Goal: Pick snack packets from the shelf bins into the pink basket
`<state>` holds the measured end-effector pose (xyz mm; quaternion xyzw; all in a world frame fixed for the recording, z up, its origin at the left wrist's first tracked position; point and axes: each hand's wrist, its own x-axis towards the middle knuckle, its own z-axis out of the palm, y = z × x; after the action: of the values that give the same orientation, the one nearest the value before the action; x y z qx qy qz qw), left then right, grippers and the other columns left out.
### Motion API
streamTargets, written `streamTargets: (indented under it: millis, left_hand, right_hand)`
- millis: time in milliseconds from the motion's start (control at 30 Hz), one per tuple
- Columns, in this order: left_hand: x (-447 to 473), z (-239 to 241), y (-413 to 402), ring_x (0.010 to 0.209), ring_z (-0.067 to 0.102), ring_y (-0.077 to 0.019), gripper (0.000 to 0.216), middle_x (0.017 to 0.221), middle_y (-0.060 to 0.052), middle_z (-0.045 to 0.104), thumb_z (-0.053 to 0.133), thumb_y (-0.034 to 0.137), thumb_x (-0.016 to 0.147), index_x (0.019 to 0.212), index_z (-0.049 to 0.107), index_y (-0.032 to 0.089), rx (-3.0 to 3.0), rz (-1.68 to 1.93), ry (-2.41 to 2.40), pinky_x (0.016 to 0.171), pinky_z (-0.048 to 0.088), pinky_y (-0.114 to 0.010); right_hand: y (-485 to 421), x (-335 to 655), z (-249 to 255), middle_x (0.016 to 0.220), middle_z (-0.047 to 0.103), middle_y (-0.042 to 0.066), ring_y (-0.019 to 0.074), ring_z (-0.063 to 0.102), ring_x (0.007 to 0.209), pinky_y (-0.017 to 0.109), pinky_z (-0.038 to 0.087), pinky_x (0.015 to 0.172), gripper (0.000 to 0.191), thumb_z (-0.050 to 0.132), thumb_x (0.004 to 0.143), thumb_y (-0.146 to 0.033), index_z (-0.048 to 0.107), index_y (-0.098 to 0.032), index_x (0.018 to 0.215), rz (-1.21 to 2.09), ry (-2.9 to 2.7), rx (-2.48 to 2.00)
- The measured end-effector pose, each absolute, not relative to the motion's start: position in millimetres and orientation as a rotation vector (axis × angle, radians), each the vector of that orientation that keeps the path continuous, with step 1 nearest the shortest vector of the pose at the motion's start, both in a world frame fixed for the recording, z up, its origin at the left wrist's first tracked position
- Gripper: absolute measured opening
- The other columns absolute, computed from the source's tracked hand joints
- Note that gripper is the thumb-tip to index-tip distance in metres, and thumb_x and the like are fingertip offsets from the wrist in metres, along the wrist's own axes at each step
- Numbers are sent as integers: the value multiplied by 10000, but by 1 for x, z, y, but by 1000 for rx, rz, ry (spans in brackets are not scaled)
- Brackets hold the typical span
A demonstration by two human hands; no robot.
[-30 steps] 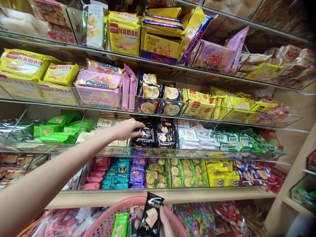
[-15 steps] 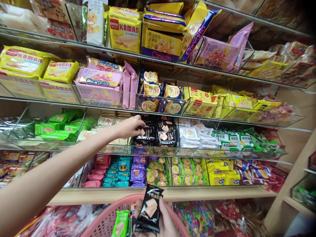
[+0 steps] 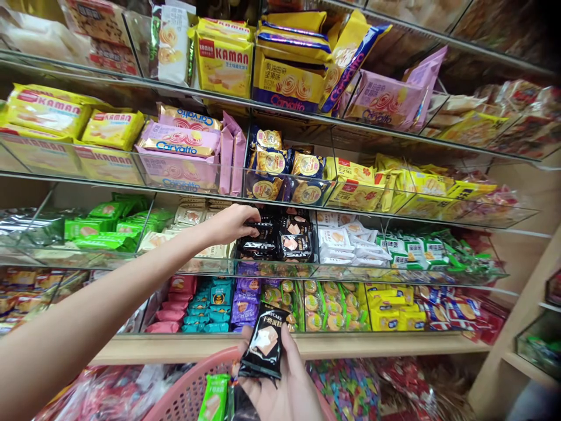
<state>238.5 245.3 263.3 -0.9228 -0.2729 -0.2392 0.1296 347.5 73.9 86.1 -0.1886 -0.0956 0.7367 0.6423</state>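
My left hand (image 3: 230, 225) reaches into the third glass shelf and closes its fingers on a black snack packet (image 3: 262, 234) in the pile of black packets (image 3: 294, 240). My right hand (image 3: 284, 389) is low in front, palm up, holding another black snack packet (image 3: 264, 345) upright above a pink plastic basket (image 3: 184, 394). A green packet (image 3: 214, 399) lies in that basket.
Glass shelves (image 3: 280, 120) carry yellow Kaman packs (image 3: 225, 58), pink Carvalto bags (image 3: 177, 143), green packets (image 3: 105, 225) and white packets (image 3: 346, 242). A wooden ledge (image 3: 350, 345) runs below. Bins of wrapped sweets (image 3: 350, 389) sit under it. A wooden upright (image 3: 515, 327) stands at right.
My right hand rose with its black packet, coming more into view. My left hand's fingers closed further over the black packet on the shelf.
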Motion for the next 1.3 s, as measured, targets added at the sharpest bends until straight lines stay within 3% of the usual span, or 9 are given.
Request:
streamTargets:
  millis: [333, 433, 567, 733, 833, 1033, 1100, 1167, 1300]
  left_hand:
    - [230, 272, 211, 875, 601, -185, 212, 947, -69, 668, 567, 273, 827, 973, 627, 130, -2516, -1114, -705, 782, 450, -312]
    - [224, 259, 172, 816, 621, -173, 240, 933, -43, 686, 632, 320, 782, 957, 637, 156, -2530, -1528, -840, 717, 474, -301]
    - [216, 206, 127, 811, 668, -167, 398, 885, -10, 712, 702, 345, 722, 1069, 562, 211, -3117, -2056, -1269, 747, 515, -309]
    - [211, 131, 112, 762, 643, -124, 441, 894, -20, 688, 714, 348, 712, 1089, 539, 202, -3370, -2215, -2178, 636, 490, -233]
    - [212, 110, 115, 741, 629, -110, 470, 887, -28, 676, 724, 368, 702, 1087, 531, 180, -3283, -2303, -2329, 613, 470, -215]
    - [217, 97, 118, 743, 636, -140, 621, 862, -23, 662, 749, 417, 664, 1157, 462, 172, -3231, -2088, -2439, 566, 450, -215]
    - [219, 96, 117, 816, 651, -175, 624, 960, -57, 673, 731, 422, 680, 1177, 457, 163, -3306, -2058, -2317, 628, 483, -252]
    - [219, 97, 113, 977, 633, -226, 677, 1120, -111, 660, 740, 404, 660, 1214, 453, 141, -3365, -2011, -2214, 798, 498, -316]
    - [217, 90, 106, 1234, 482, -296, 735, 1329, -114, 555, 708, 292, 651, 1313, 424, 147, -3497, -1847, -2119, 1035, 387, -436]
  right_hand:
    - [74, 348, 77, 1023, 711, 124, 209, 679, 837, 290, 526, 683, 470, 743, 664, -440, 672, -112, 994, 1689, -212, -418]
    - [73, 349, 71, 998, 720, 110, 206, 679, 832, 298, 529, 708, 473, 749, 647, -456, 679, -117, 970, 1656, -206, -464]
    - [72, 351, 63, 952, 730, 87, 204, 673, 863, 296, 532, 727, 459, 759, 624, -469, 689, -136, 932, 1609, -197, -561]
    - [72, 350, 54, 915, 735, 87, 195, 669, 828, 303, 536, 727, 446, 752, 621, -488, 702, -134, 887, 1592, -206, -624]
    - [73, 346, 50, 918, 739, 86, 185, 673, 784, 295, 535, 704, 454, 767, 604, -480, 708, -135, 893, 1585, -196, -626]
    - [74, 340, 44, 896, 744, 85, 188, 676, 755, 296, 535, 684, 485, 791, 567, -473, 713, -129, 901, 1577, -152, -631]
    - [75, 341, 41, 876, 747, 78, 186, 677, 749, 295, 534, 681, 461, 791, 567, -466, 715, -137, 882, 1578, -136, -643]
    - [76, 342, 39, 887, 746, 81, 196, 681, 773, 301, 536, 689, 453, 791, 564, -468, 716, -145, 872, 1582, -117, -641]
    - [78, 343, 34, 935, 738, 103, 226, 681, 845, 297, 534, 685, 477, 795, 558, -464, 713, -132, 891, 1594, -113, -619]
